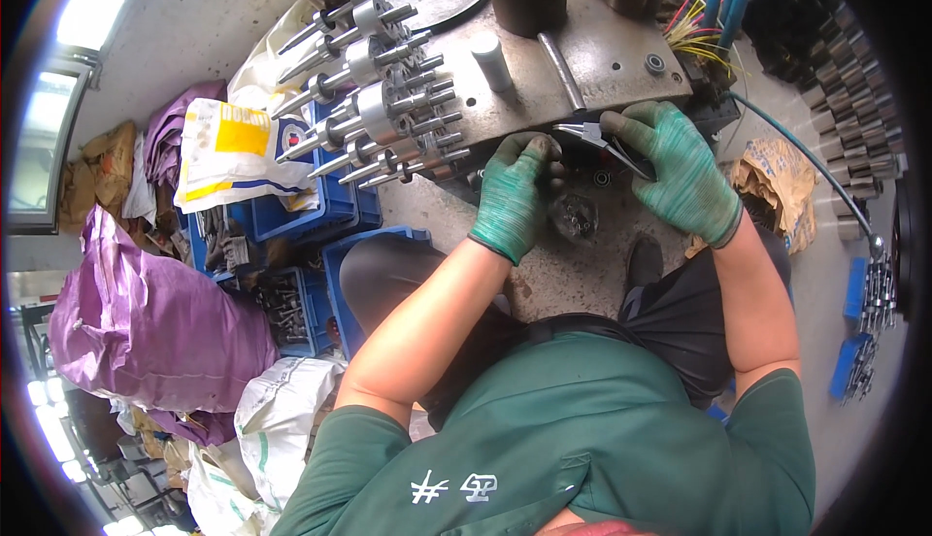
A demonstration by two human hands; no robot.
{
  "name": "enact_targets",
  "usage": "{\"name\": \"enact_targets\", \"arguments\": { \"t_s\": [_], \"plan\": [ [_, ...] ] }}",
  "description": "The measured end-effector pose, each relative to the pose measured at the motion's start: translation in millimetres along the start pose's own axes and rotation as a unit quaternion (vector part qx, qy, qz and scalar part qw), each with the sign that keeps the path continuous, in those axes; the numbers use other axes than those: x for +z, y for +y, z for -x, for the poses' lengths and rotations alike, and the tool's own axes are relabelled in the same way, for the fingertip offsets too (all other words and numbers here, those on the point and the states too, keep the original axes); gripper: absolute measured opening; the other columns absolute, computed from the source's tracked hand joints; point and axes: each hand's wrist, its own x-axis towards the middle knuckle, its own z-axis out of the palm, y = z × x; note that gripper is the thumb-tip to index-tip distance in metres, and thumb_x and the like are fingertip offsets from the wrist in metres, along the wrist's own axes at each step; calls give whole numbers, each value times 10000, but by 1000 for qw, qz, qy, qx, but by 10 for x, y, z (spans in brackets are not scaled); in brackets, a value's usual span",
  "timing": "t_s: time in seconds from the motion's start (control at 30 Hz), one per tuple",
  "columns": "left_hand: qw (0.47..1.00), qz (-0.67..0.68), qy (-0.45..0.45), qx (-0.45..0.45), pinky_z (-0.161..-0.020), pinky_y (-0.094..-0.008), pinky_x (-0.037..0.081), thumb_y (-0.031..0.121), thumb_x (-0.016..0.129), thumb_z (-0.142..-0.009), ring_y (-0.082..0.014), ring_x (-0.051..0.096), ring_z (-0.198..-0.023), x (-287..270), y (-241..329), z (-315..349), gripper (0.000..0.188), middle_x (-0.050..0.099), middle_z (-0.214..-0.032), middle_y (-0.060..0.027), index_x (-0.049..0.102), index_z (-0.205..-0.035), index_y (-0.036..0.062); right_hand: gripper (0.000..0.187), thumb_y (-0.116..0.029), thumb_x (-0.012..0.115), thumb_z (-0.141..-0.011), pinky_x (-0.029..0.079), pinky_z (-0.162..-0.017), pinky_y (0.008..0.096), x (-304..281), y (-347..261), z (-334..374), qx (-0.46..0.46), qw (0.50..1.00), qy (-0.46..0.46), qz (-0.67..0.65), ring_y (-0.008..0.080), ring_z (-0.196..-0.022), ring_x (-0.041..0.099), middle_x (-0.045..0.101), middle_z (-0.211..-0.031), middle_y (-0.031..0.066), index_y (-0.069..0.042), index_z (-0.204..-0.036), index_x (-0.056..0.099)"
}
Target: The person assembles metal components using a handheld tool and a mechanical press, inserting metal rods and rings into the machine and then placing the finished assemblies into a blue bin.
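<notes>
The right hand (684, 172) grasps the pliers (594, 135), whose long axis runs from handles at four o'clock to tips at ten, just beside, at one o'clock from, the curled left hand (515, 194), whose grip I cannot tell.

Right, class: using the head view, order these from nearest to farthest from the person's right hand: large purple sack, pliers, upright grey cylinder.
1. Pliers: held in the right hand.
2. Upright grey cylinder: on the metal machine top, to that hand's left.
3. Large purple sack: far over at the picture's left.
</notes>
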Motion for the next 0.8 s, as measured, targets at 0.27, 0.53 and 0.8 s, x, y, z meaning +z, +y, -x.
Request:
{"name": "enact_targets", "arguments": {
  "t_s": [0.27,0.53,0.8],
  "plan": [
    [999,48,-4,-11,-717,-328,521,188,623,-998,-186,622,-849,11,24,-1,137,631,-1022,-57,583,-1099,106,568,64,720,-715,529,-902,451,40,15,7,-45,998,7,40,367,-1018,645,689,-1139,140,-94,-1261,725],
    [998,64,12,-11,-615,-295,535,145,585,-1016,-166,646,-735,0,40,10,115,654,-925,-70,614,-1085,58,608,84,708,-702,533,-909,461,93,41,-1,-47,998,-5,34,371,-1026,643,685,-1133,137,-99,-1282,715],
    [1000,23,6,2,-591,-277,528,184,592,-1026,-149,644,-721,11,41,26,127,645,-908,-56,600,-1103,83,581,72,697,-728,541,-895,451,118,38,-2,-40,999,-9,35,368,-1016,651,689,-1132,140,-102,-1281,723]
  ]
}}
